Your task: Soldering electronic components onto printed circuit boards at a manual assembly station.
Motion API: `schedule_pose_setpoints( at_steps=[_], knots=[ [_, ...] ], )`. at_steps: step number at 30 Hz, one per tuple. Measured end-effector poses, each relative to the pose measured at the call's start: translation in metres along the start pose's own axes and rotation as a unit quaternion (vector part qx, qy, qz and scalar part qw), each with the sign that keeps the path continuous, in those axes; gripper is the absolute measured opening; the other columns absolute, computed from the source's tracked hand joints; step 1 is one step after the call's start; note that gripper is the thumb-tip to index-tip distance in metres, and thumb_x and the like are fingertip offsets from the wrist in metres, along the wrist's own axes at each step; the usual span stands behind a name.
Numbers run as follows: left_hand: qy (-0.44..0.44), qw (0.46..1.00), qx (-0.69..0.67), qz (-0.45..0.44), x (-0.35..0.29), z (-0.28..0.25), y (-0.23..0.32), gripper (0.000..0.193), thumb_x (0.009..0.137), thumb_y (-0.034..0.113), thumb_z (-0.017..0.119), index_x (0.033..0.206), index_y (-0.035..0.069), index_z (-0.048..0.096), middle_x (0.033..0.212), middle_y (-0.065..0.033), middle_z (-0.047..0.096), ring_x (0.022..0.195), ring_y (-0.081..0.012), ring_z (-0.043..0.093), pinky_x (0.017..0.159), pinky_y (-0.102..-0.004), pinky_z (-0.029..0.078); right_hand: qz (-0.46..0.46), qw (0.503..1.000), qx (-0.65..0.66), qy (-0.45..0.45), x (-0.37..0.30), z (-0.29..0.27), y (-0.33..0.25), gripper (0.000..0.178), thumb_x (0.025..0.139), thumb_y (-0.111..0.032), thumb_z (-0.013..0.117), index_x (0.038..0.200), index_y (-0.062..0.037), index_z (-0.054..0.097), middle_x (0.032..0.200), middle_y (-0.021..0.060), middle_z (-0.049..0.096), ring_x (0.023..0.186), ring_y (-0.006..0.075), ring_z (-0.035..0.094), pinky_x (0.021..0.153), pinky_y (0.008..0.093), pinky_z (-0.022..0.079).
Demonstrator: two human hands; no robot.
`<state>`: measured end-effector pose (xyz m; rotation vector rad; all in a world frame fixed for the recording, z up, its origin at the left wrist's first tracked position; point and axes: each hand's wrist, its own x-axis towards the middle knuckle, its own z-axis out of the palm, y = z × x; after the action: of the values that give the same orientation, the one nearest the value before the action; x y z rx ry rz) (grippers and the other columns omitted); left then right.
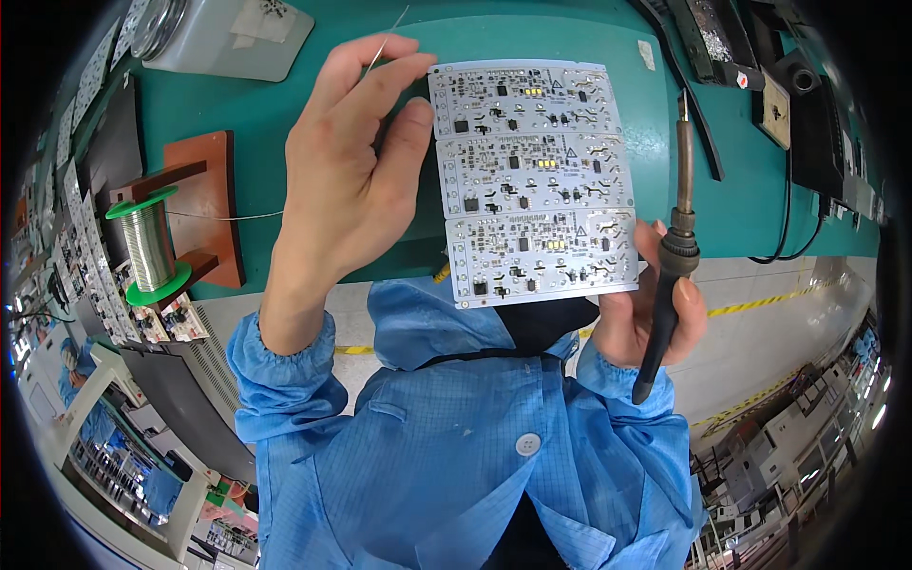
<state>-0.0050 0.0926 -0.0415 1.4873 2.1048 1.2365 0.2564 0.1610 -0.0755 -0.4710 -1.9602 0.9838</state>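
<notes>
A white circuit board panel (534,198), made of three alike sections with small dark and yellow parts, is held up above the bench's near edge. My left hand (347,171) is closed, with thin solder wire (389,40) poking up past its fingers. Its fingertips meet the panel's upper left edge. From a solder spool (149,245) with green flanges, the wire runs to this hand. My right hand (622,328) grips a soldering iron (676,252) with its tip pointing up, right of the panel. Fingers of that hand also touch the panel's lower right corner.
The spool sits on a brown stand (211,204) on the green bench mat (380,19). A whitish container (233,43) stands at the back left. Several circuit boards (85,237) line the left side. A black stand with a sponge (774,109) and cables are at the right.
</notes>
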Motion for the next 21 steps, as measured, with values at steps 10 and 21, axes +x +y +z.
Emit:
schedule_pose_setpoints(
  at_steps=[10,21],
  knots=[
    [0.0,1.0,-0.021,-0.004,-0.0001,0.0001,-0.0006,0.028,0.088,0.0,0.055,0.115,0.003,0.062,0.123,-0.0056,0.054,0.065,-0.005,0.044,0.061,-0.0196,0.038,0.015,1.0,-0.007,0.006,0.0001,-0.0003,-0.0016,0.06,0.087,-0.008,0.064,0.136,-0.0174,0.031,0.117,0.031,0.057,0.122,0.04,0.048,0.102,0.0515,0.037],
    [0.003,0.998,-0.057,-0.004,-0.0012,0.0006,-0.0025,0.029,0.09,-0.001,0.053,0.117,0.003,0.061,0.124,-0.0051,0.052,0.069,-0.0033,0.045,0.063,-0.0182,0.039,0.016,1.0,-0.007,0.011,0.0,-0.0018,-0.0012,0.057,0.088,-0.008,0.061,0.136,-0.0172,0.032,0.116,0.031,0.058,0.123,0.04,0.048,0.104,0.0516,0.035]
  ],
)
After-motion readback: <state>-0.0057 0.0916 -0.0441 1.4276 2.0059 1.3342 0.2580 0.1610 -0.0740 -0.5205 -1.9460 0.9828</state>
